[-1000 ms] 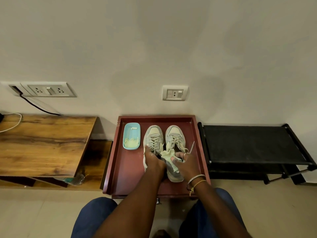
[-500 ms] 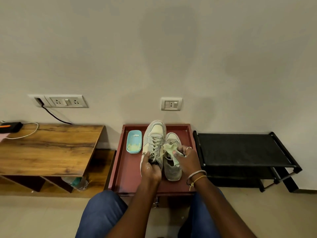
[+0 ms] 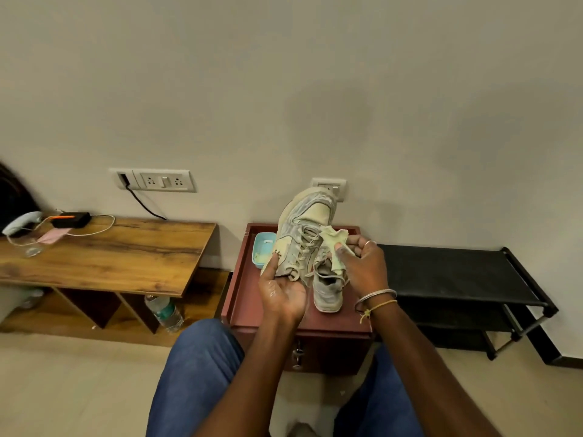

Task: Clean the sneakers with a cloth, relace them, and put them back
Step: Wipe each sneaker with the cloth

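step: first sneaker [image 3: 304, 234] is being wiped with the cloth [image 3: 336, 247]; task judged early, laces on it not yet taken out.
left hand [image 3: 282, 290]: curled round the heel end of that sneaker, thumb laid on its side; the shoe is held off the bench, toe tilted up toward the wall.
right hand [image 3: 367, 263]: cloth pinched between thumb and fingers, right beside the lace area; actual contact cannot be told.
second sneaker [image 3: 328, 293]: stood on the red bench [image 3: 239, 288], below the right hand.
blue dish [image 3: 263, 247]: on the bench, just left of the held sneaker.
how: heel grip to be kept firm so the shoe is not pushed off by the strokes; cloth better bunched into a pad; shoe to be turned so sole edge and far side get covered.
hidden: sole and far side of the held sneaker; left fingers behind the shoe; toe of the second sneaker; dish contents hard to make out.
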